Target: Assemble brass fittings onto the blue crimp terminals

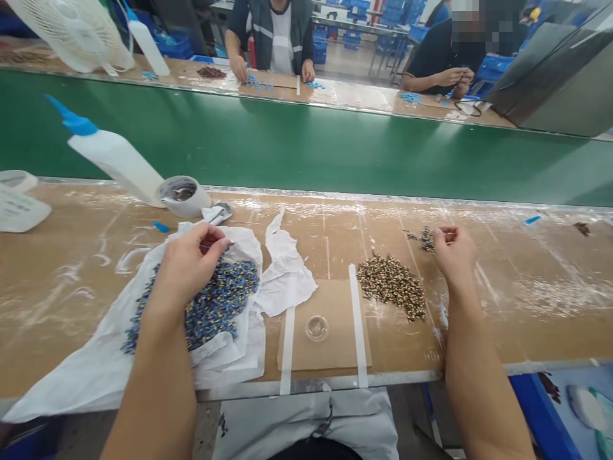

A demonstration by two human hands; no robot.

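My left hand (191, 259) is closed in a pinch above a heap of small blue and yellow pieces (223, 297), which lies on crumpled white sheeting (249, 364). What its fingertips hold is too small to name. On the right, my right hand (454, 255) is also pinched, beside a little cluster of dark bluish and gold pieces (426, 239); anything in its fingers is hidden. Between the hands, a pile of small gold-and-dark pieces (391, 284) sits on the table. A small clear round dish (317, 328) rests on a cardboard square (330, 355) taped down with white strips.
A white squeeze bottle (117, 160) with a blue nozzle leans by a tape roll (183, 195). A torn white scrap (287, 271) lies beside the sheeting. A green strip (287, 140) separates the bench from two people working opposite. A fan (71, 29) stands far left.
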